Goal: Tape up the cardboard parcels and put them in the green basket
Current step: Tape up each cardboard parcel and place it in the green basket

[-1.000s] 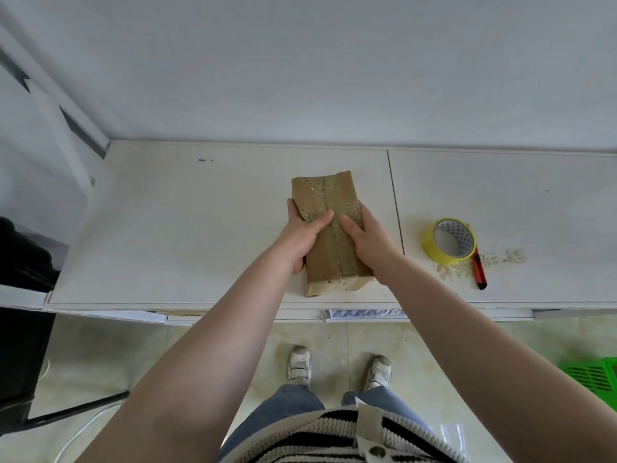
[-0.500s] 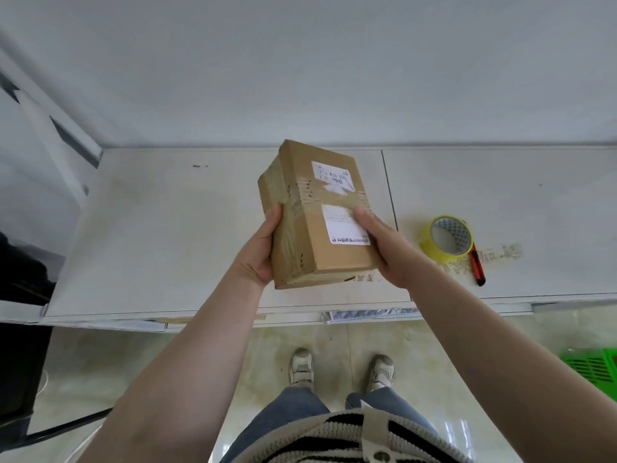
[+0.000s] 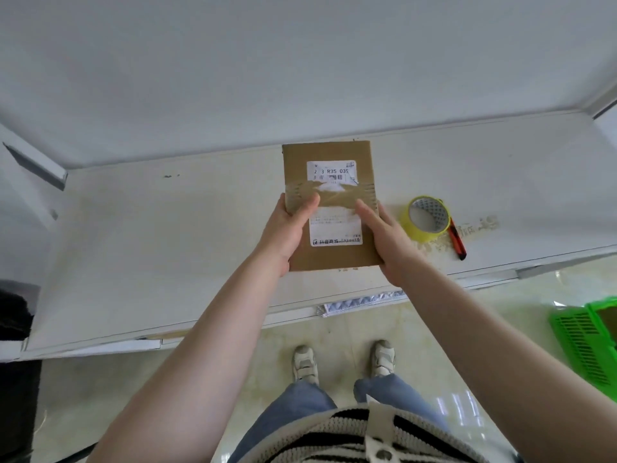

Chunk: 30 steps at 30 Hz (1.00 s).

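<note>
Nearest the camera, two bare forearms reach forward over the floor, and between them the left hand (image 3: 285, 233) and the right hand (image 3: 384, 238) hold a cardboard parcel (image 3: 330, 208) by its long sides. The left thumb lies across the taped band on the top face; the right hand's fingers press flat along the right edge, and its thumb lies on top. The parcel seems to be held just above the white table (image 3: 150, 248), label side up, with a strip of clear tape running across the middle over the label.

Low on the right, on the floor, stands the green basket (image 3: 581, 349), only partly in view. Beyond the right hand, a roll of yellow tape (image 3: 425, 218) lies on the table with a red utility knife (image 3: 456, 240) just beside it.

The parcel looks sealed, so the step in hand is probably carrying it to the basket. To do it well, keep both palms square on the sides, swing right and down with the box level, and lower it inside the basket wall before letting go.
</note>
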Each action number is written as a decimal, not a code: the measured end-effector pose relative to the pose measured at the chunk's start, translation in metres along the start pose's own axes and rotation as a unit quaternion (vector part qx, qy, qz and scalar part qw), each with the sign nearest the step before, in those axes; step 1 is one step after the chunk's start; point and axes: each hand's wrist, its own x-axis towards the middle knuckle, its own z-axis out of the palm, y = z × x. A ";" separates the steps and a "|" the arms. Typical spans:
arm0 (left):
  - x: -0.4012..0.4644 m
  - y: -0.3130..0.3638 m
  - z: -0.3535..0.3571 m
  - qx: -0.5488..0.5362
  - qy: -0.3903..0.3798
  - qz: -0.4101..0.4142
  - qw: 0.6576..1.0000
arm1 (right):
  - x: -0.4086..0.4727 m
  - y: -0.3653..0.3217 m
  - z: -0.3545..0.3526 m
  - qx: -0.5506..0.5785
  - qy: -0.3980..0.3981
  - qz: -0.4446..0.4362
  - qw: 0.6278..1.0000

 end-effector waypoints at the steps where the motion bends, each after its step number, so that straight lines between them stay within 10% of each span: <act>1: -0.003 0.002 0.007 0.004 0.003 0.010 1.000 | -0.003 -0.002 -0.004 0.003 0.014 -0.002 1.000; 14: -0.020 0.008 0.184 0.044 -0.152 -0.002 0.987 | -0.092 -0.010 -0.146 0.056 0.225 -0.087 0.969; 30: -0.088 -0.124 0.554 0.195 -0.382 -0.068 0.901 | -0.251 0.071 -0.450 0.230 0.506 -0.047 0.830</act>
